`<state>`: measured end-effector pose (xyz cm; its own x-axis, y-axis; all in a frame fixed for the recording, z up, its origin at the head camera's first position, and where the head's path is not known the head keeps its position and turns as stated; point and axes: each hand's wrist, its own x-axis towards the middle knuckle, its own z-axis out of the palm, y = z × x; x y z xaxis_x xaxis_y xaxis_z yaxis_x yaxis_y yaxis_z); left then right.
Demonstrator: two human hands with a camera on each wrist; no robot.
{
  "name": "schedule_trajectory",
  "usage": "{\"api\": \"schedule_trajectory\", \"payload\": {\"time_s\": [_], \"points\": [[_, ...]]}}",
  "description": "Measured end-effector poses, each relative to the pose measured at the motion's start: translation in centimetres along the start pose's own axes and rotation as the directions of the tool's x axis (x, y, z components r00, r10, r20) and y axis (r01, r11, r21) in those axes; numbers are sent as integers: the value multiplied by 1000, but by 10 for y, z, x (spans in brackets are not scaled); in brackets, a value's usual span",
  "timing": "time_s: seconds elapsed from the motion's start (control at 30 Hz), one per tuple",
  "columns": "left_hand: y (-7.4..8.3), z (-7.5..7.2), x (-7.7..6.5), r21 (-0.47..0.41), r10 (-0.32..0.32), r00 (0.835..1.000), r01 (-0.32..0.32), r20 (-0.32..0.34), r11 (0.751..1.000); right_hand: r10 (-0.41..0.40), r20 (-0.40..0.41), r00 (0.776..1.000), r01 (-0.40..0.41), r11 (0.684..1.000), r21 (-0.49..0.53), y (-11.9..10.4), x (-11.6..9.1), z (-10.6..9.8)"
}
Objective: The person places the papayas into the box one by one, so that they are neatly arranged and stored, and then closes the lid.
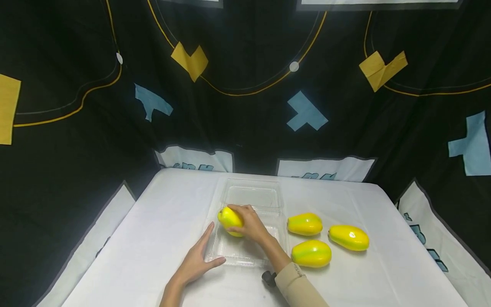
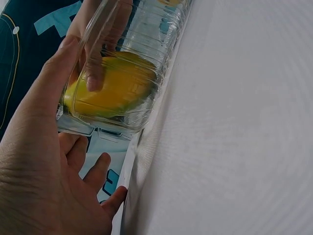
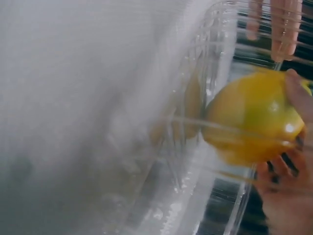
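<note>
A yellow-green papaya (image 1: 229,218) is held by my right hand (image 1: 250,222), inside the left part of a clear plastic clamshell box (image 1: 245,257). Fingers lie over its far side and the thumb on its near side. In the left wrist view the papaya (image 2: 115,85) shows through the ribbed clear wall, low in the box. My left hand (image 1: 194,261) is at the box's near left corner, its thumb and fingers spread apart and holding nothing. The right wrist view shows the papaya (image 3: 252,115) through blurred plastic, with fingertips (image 3: 284,29) of a hand beyond the wall.
The hinged lid (image 1: 251,195) lies folded back at the far side. To the right of the box are three more papayas (image 1: 304,224) (image 1: 311,253) (image 1: 348,238) on the white-covered table (image 1: 383,273). A dark round object (image 1: 269,278) sits by the right wrist. Black curtain surrounds the table.
</note>
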<state>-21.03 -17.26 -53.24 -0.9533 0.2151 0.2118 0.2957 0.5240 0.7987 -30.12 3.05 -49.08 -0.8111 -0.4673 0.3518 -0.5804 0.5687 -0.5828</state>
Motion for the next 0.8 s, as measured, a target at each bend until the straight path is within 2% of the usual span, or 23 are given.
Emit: {"api": "schedule_trajectory", "payload": {"time_s": [0.17,0.53,0.8], "points": [[0,0,1,8,5,1000,-5,-3,1000,-3,33,999,3,1000,-20,4,2,3],[1,0,0,5,2,1000,-2,-3,1000,-39,45,998,42,996,-83,7,1,5],[3,-1,0,10,1,1000,-1,-4,1000,-62,45,997,65,995,-71,6,1,3]]}}
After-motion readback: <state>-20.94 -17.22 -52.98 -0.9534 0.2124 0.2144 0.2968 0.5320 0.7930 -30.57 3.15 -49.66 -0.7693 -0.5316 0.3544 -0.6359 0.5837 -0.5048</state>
